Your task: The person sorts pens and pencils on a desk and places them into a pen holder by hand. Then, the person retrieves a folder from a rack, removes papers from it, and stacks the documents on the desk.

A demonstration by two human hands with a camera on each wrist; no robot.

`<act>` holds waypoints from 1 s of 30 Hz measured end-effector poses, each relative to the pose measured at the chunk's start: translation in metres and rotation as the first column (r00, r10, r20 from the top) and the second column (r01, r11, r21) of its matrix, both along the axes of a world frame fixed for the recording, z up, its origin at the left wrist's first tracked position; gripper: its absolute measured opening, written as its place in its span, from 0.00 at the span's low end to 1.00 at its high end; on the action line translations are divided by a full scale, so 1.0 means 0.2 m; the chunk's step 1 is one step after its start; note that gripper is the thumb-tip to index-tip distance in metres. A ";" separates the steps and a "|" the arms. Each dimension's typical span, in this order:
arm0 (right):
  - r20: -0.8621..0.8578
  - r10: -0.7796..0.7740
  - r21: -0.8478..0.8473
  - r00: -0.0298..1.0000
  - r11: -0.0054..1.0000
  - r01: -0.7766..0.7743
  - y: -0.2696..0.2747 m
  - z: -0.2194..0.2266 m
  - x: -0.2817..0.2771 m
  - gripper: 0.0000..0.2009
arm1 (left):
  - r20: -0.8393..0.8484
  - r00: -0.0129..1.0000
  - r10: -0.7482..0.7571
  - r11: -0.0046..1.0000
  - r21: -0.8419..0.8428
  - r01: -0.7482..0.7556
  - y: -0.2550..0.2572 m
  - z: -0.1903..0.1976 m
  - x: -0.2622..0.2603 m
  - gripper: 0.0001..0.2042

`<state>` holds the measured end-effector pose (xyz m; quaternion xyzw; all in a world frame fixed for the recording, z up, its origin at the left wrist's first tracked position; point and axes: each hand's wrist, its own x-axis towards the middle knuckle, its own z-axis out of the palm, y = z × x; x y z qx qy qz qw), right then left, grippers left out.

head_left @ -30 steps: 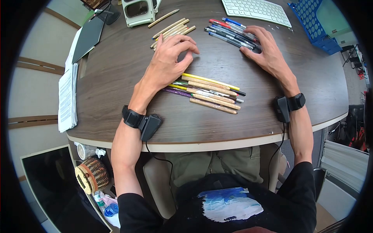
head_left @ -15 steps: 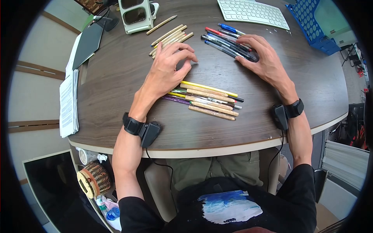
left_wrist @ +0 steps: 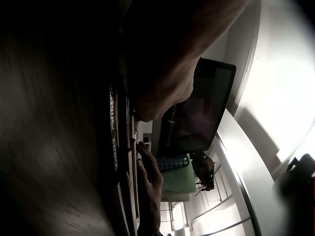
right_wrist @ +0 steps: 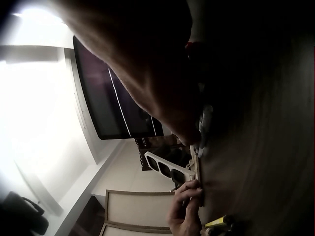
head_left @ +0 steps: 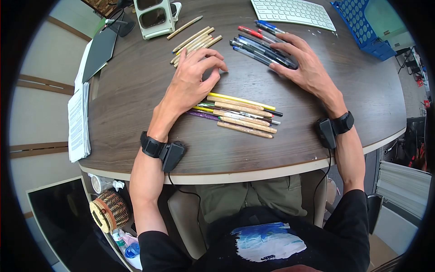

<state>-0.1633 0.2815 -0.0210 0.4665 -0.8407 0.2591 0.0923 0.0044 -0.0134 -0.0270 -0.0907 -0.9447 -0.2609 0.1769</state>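
Observation:
My left hand [head_left: 205,60] rests on the dark wood table [head_left: 136,109], fingers arched, fingertips beside the near ends of a row of wooden pencils [head_left: 192,41]. My right hand [head_left: 286,53] lies flat, fingers spread over the near ends of a group of pens [head_left: 253,43] with red, blue and black barrels. Between and nearer me lies a mixed pile [head_left: 240,115] of wooden, yellow and purple pencils. The left wrist view is dark, showing the pile of pencils [left_wrist: 115,142] edge-on and the right hand [left_wrist: 147,182] beyond. The right wrist view shows the left hand [right_wrist: 184,206] past the palm.
A white keyboard [head_left: 294,11] and a blue basket [head_left: 362,27] sit at the far right. A white device [head_left: 154,16] stands at the far left, with a dark tablet [head_left: 102,47] and a paper stack [head_left: 77,118] along the left edge. The table's rim [head_left: 253,170] runs just in front of me.
Both hands stay on their groups. The left fingers have arched up a little and the right hand has slid slightly leftwards along the pens.

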 end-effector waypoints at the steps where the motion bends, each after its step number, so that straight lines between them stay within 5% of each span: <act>1: -0.008 0.004 0.023 1.000 1.000 -0.004 0.00 -0.01 0.00 0.26 | 0.000 1.000 -0.005 1.000 0.000 0.005 0.00 0.01 0.00 0.08; 11: 0.016 -0.022 0.082 1.000 0.996 0.020 0.00 -0.03 -0.01 0.33 | 0.018 1.000 -0.011 1.000 0.019 0.010 0.00 0.00 0.00 0.07; 27: -0.065 0.054 0.079 0.996 0.996 -0.049 -0.01 -0.04 -0.02 0.25 | -0.008 1.000 -0.003 1.000 -0.007 0.003 0.00 0.00 0.00 0.08; 30: -0.033 0.168 0.041 0.985 0.985 -0.167 -0.03 -0.01 0.01 0.19 | -0.009 1.000 0.018 1.000 -0.001 -0.018 0.01 0.01 0.01 0.08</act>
